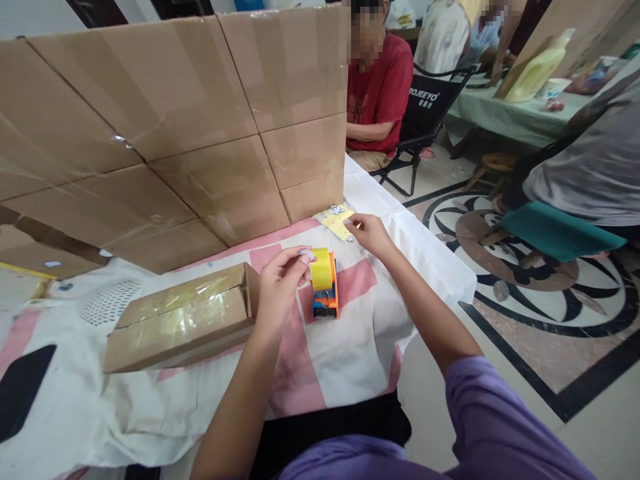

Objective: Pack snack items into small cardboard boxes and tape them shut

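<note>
An orange and blue toy truck (pixel 327 293) with a yellow body stands on the white and pink cloth (pixel 350 347). My left hand (pixel 280 283) is closed beside it, its fingertips pinching a small pale sticker against the yellow part. My right hand (pixel 369 233) reaches to the yellow sticker sheet (pixel 334 221) lying at the foot of the cardboard wall, with fingers pinched at the sheet's right edge. A long taped cardboard box (pixel 185 317) lies just left of my left hand.
A tall cardboard wall (pixel 165 127) closes off the far side of the table. A person in a red shirt (pixel 377 93) sits behind it. Other people and a green-covered table (pixel 505 110) are at the right, across the patterned floor. A black object (pixel 23 393) lies at left.
</note>
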{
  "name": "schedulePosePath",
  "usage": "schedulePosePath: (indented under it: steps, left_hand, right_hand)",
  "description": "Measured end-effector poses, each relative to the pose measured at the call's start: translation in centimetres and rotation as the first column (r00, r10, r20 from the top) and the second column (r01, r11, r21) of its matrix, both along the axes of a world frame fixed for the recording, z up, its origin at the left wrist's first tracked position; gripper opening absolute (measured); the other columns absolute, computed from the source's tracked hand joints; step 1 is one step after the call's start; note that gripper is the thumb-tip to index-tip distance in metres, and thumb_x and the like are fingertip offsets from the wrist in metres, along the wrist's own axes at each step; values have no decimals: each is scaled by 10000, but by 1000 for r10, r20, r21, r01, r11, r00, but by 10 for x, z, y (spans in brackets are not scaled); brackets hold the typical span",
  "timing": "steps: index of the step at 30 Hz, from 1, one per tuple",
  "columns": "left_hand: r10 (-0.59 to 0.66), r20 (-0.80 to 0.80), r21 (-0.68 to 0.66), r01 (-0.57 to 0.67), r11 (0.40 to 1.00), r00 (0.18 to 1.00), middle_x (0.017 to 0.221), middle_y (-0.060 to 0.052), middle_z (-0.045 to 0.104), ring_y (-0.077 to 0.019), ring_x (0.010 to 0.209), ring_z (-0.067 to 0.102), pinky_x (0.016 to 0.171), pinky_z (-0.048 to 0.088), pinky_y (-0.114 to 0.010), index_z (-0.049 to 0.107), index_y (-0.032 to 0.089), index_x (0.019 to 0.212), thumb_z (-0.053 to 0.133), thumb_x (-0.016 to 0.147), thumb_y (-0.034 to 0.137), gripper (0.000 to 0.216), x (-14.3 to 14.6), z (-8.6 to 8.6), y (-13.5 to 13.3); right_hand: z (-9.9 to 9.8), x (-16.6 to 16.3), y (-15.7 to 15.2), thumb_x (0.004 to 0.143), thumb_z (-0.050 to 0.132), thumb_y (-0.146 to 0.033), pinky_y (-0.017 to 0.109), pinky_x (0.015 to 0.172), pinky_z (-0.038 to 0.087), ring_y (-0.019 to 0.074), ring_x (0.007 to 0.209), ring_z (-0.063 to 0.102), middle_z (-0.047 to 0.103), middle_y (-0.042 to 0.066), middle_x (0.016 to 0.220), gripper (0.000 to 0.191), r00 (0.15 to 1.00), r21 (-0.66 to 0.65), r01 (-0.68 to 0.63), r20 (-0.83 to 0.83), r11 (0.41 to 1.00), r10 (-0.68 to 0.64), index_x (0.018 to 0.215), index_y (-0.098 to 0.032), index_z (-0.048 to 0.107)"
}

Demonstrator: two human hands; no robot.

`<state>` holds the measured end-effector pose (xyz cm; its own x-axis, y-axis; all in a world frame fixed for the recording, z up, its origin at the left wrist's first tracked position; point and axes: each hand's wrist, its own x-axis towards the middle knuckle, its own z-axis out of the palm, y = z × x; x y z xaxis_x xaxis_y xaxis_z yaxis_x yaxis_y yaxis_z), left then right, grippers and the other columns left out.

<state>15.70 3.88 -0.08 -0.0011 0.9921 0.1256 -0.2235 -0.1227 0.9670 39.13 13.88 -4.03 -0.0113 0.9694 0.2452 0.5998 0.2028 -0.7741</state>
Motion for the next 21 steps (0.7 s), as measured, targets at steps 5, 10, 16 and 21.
schedulePosePath:
  steps: [5, 10, 16, 21]
  left_hand:
    - [26, -62, -3, -27, 1000, 998, 883, -40, 732, -105, 670, 595, 605, 466, -233, 764, 196, 1002, 790, 818, 375, 258, 0, -2, -3]
    - [67, -163, 62, -57, 996, 984, 830, -22, 722, -154, 798, 684, 714, 521, -260, 709, 197, 1111, 762, 841, 365, 322, -7, 0, -11]
    - [199, -342, 191, -139, 972, 918, 913, -39, 744, -160, 825, 706, 726, 522, -260, 658, 218, 1190, 705, 915, 332, 301, -21, 5, -41]
    - [129, -665, 324, 129, 937, 736, 985, -45, 773, -164, 786, 710, 695, 521, -268, 624, 261, 1304, 614, 988, 292, 318, -34, 1, -79]
  right_hand:
    - [-14, -5, 59, 999, 417, -129, 379, 861, 474, 301, 1089, 611, 638, 172, 1265, 385, 817, -13, 137, 568, 990, -105, 1182, -170, 753]
    - [-20, -8, 65, 872, 587, -40, 387, 880, 484, 331, 1107, 597, 641, 216, 1277, 394, 788, -122, 64, 615, 990, 25, 1223, -132, 741]
    - [22, -21, -27, 1009, 526, -269, 349, 777, 496, 234, 838, 629, 710, 101, 976, 363, 995, 10, -8, 103, 1000, 7, 1319, -186, 695]
    - [59, -65, -154, 885, 754, -355, 291, 614, 434, 153, 667, 557, 679, 13, 818, 165, 902, 138, -318, -259, 938, 344, 1015, -257, 778]
